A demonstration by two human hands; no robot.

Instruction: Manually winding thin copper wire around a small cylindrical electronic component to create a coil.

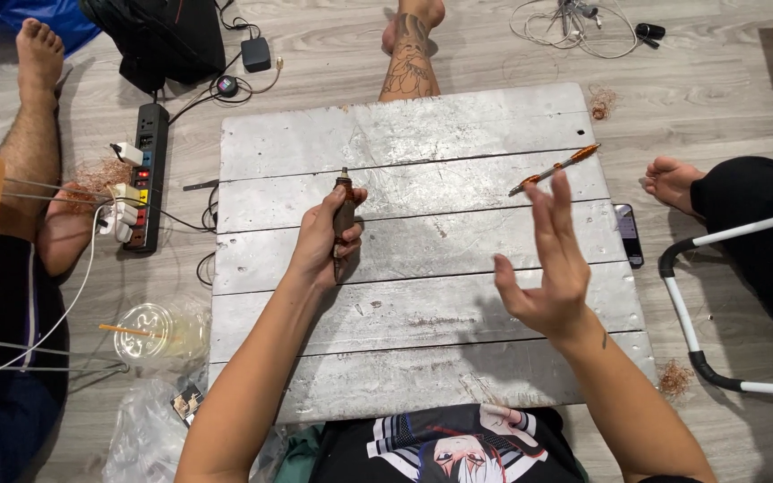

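My left hand (326,241) grips a short brown cylindrical tool (344,210) upright over the middle of a grey metal-clad board (422,358). My right hand (547,264) hovers open above the board's right side, fingers spread, holding nothing. An orange pen-like tool (555,168) lies on the board just beyond my right fingertips, apart from them.
A black power strip (147,174) with plugs lies left of the board, next to a plastic cup with a straw (156,331). A phone (628,234) rests at the board's right edge. Other people's bare feet (673,179) and legs (409,63) surround the board. Copper wire scraps (675,377) lie on the floor.
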